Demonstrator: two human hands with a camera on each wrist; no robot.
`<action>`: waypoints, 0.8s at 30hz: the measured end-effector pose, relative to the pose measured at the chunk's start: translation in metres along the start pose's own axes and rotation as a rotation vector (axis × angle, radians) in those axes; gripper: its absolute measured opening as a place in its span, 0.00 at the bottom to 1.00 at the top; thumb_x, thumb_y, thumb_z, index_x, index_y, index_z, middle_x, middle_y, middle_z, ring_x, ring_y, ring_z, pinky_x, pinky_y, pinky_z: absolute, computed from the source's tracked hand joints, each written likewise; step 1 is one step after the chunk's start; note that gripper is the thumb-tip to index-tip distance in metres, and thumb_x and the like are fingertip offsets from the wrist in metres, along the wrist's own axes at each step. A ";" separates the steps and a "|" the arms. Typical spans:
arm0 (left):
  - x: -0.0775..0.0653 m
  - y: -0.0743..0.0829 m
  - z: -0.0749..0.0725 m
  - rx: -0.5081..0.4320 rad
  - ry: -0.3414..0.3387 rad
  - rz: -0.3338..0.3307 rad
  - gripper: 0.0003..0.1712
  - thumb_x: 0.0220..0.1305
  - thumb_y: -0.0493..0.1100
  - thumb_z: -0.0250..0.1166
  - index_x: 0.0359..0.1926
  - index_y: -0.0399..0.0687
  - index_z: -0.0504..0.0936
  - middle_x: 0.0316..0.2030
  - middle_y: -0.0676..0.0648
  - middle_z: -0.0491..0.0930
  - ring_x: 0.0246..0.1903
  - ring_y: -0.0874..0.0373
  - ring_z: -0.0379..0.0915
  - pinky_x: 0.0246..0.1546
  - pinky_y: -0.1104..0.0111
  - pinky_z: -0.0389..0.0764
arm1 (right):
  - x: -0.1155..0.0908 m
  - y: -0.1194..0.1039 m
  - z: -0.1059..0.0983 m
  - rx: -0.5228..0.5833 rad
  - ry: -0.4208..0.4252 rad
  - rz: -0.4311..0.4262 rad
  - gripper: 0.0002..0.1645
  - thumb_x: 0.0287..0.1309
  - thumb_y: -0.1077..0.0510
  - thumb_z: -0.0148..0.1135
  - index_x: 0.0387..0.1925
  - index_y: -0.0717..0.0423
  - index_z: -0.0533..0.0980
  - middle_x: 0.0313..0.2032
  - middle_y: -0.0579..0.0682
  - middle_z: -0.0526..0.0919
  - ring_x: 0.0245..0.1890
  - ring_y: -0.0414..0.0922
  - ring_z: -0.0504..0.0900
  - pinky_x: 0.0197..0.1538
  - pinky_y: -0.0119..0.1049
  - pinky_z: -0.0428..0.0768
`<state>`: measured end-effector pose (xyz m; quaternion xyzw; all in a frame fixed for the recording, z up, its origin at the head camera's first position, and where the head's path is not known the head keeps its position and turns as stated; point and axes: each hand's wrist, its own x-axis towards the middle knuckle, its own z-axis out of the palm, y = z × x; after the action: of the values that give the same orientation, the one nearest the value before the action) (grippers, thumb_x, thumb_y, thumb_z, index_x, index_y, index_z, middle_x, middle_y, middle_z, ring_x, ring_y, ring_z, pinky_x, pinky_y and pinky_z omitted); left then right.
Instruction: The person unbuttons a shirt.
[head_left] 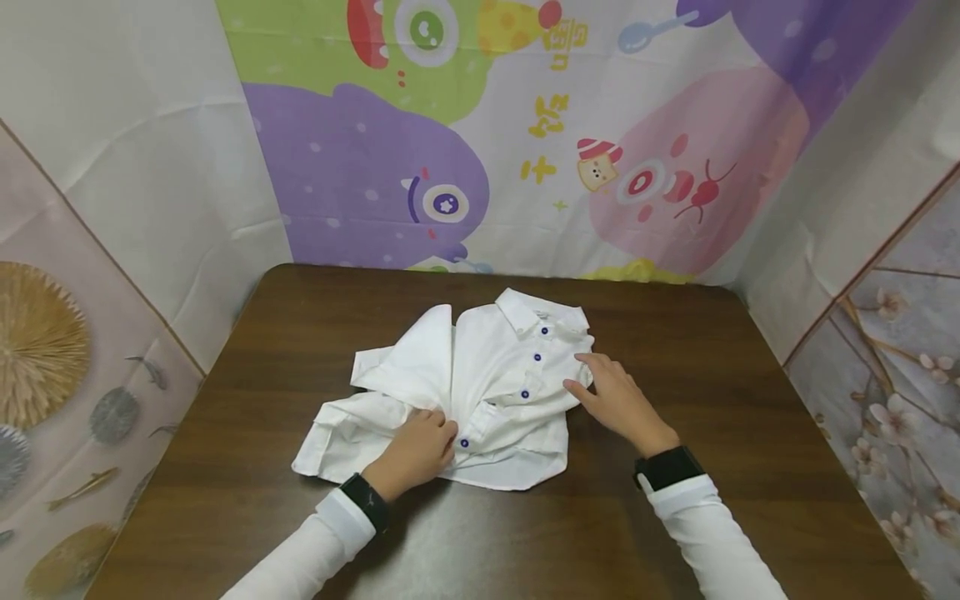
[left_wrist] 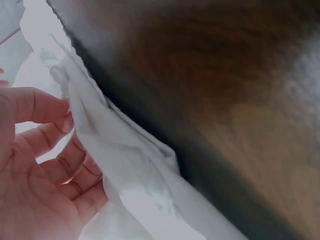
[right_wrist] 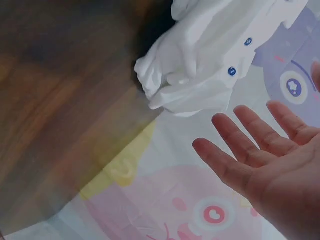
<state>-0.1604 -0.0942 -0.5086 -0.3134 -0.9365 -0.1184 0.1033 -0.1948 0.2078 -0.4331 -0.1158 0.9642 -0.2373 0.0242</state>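
A white button-up shirt [head_left: 480,358] with dark blue buttons lies partly folded and rumpled on the brown table. Its collar points away toward the back right. At the shirt's lower front, my left hand [head_left: 420,446] pinches the cloth; the left wrist view shows thumb and index finger of the hand [left_wrist: 55,150] together on a fold of the shirt [left_wrist: 125,160]. My right hand [head_left: 618,400] is at the shirt's right side, fingers extended. In the right wrist view the fingers of that hand [right_wrist: 270,160] are straight and spread, apart from the shirt [right_wrist: 200,65].
The dark wooden table [head_left: 712,375] extends around the shirt on every side. Behind it hangs a cartoon-printed cloth [head_left: 540,225], and pale patterned panels [head_left: 885,400] stand at left and right. Each wrist wears a black band [head_left: 667,468].
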 end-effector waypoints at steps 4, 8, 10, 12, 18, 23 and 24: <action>0.001 0.004 -0.003 0.007 -0.017 -0.013 0.06 0.51 0.41 0.63 0.26 0.44 0.74 0.24 0.47 0.69 0.30 0.50 0.70 0.37 0.59 0.69 | 0.015 0.002 -0.003 -0.012 0.000 0.032 0.33 0.64 0.47 0.51 0.62 0.65 0.63 0.61 0.65 0.66 0.62 0.63 0.62 0.61 0.60 0.62; 0.001 0.004 -0.004 -0.001 -0.014 -0.017 0.06 0.51 0.40 0.63 0.26 0.44 0.74 0.24 0.46 0.69 0.30 0.49 0.70 0.38 0.59 0.69 | 0.032 0.004 -0.002 -0.015 0.021 0.074 0.30 0.64 0.50 0.51 0.61 0.65 0.64 0.59 0.66 0.69 0.59 0.63 0.66 0.58 0.58 0.66; 0.001 0.004 -0.003 0.000 -0.009 -0.014 0.06 0.51 0.40 0.63 0.26 0.44 0.74 0.24 0.46 0.70 0.31 0.48 0.71 0.38 0.58 0.69 | 0.042 0.007 -0.001 0.015 0.045 0.102 0.29 0.64 0.52 0.51 0.60 0.66 0.64 0.56 0.66 0.72 0.56 0.62 0.70 0.56 0.57 0.68; 0.001 0.003 -0.001 0.004 -0.004 -0.008 0.06 0.50 0.40 0.63 0.26 0.44 0.74 0.24 0.46 0.70 0.31 0.48 0.71 0.39 0.58 0.70 | 0.051 0.010 -0.001 0.078 0.061 0.155 0.28 0.64 0.53 0.50 0.60 0.67 0.64 0.53 0.67 0.74 0.54 0.61 0.73 0.55 0.54 0.71; 0.001 0.000 0.003 -0.016 0.026 0.022 0.06 0.49 0.39 0.62 0.26 0.43 0.73 0.25 0.45 0.69 0.31 0.47 0.70 0.37 0.58 0.70 | 0.077 0.019 -0.001 0.511 0.040 0.464 0.32 0.68 0.50 0.43 0.64 0.68 0.56 0.52 0.67 0.74 0.41 0.51 0.80 0.48 0.43 0.78; 0.000 -0.005 0.011 -0.083 0.069 0.046 0.04 0.51 0.38 0.58 0.26 0.43 0.71 0.25 0.45 0.67 0.29 0.48 0.68 0.33 0.59 0.69 | 0.089 0.027 0.001 0.874 0.029 0.745 0.31 0.69 0.47 0.40 0.63 0.65 0.60 0.40 0.56 0.79 0.23 0.38 0.79 0.36 0.31 0.81; 0.000 -0.005 0.011 -0.088 0.069 0.044 0.05 0.51 0.38 0.59 0.26 0.44 0.70 0.25 0.46 0.66 0.29 0.49 0.67 0.32 0.60 0.69 | 0.090 0.029 0.002 0.903 0.029 0.782 0.31 0.69 0.46 0.41 0.62 0.64 0.60 0.37 0.54 0.81 0.22 0.38 0.79 0.36 0.31 0.81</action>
<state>-0.1649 -0.0953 -0.5196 -0.3339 -0.9192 -0.1680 0.1241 -0.2878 0.2105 -0.4471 0.2726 0.7394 -0.5987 0.1432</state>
